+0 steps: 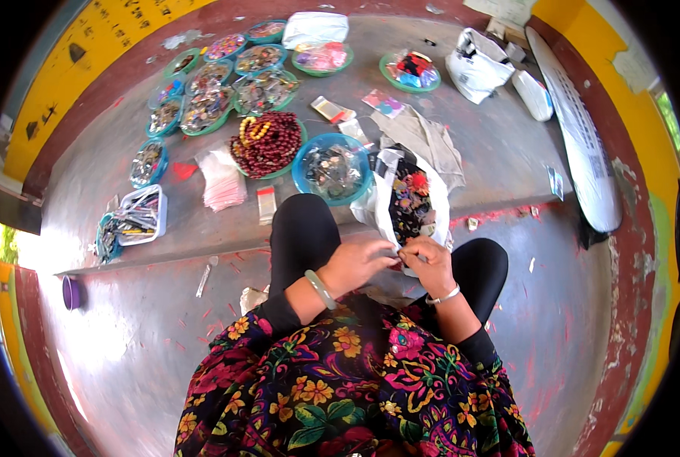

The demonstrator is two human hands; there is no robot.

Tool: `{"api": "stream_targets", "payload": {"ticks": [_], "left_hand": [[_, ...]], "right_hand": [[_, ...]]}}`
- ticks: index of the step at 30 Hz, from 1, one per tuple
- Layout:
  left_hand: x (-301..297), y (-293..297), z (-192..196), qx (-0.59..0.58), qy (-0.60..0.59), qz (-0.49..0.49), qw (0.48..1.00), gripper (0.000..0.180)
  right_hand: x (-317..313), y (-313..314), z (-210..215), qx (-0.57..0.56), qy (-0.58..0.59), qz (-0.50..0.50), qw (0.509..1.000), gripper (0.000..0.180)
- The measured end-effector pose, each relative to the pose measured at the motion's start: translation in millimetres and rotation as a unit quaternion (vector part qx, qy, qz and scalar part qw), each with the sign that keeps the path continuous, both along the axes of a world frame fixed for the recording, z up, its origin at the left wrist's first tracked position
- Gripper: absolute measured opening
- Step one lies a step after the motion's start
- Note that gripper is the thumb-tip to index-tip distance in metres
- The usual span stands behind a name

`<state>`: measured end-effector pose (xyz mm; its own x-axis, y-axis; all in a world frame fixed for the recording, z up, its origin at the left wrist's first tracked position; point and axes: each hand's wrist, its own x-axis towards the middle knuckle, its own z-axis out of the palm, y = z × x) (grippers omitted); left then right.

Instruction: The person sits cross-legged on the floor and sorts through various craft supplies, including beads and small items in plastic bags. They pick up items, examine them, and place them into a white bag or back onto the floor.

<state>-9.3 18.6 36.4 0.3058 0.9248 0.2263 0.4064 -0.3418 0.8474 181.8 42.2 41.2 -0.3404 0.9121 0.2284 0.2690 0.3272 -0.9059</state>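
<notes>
The white plastic bag (401, 199) of dark floral pieces rests open against the person's knees, its near rim pinched by the left hand (359, 263) and right hand (429, 263), which should grip steadily and part it evenly to avoid spilling.

The 2 hands, left hand (359, 263) and right hand (429, 265), meet in the middle of the frame, just below an open bag (410, 199). A bowl (332, 169) sits left of the bag; many plates (206, 95) fill the upper left
</notes>
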Motion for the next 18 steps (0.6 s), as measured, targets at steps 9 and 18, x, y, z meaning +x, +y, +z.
{"api": "stream_targets", "payload": {"ticks": [9, 18], "left_hand": [[-6.7, 0.3, 2.7, 0.018, 0.075, -0.052, 0.996, 0.018], [-19.9, -5.6, 10.2, 0.026, 0.092, -0.056, 0.994, 0.017]], "right_hand": [[-4.6, -3.7, 12.5, 0.044, -0.003, 0.043, 0.998, 0.008], [-9.0, -7.4, 15.4, -0.005, 0.033, 0.063, 0.997, 0.007]]}}
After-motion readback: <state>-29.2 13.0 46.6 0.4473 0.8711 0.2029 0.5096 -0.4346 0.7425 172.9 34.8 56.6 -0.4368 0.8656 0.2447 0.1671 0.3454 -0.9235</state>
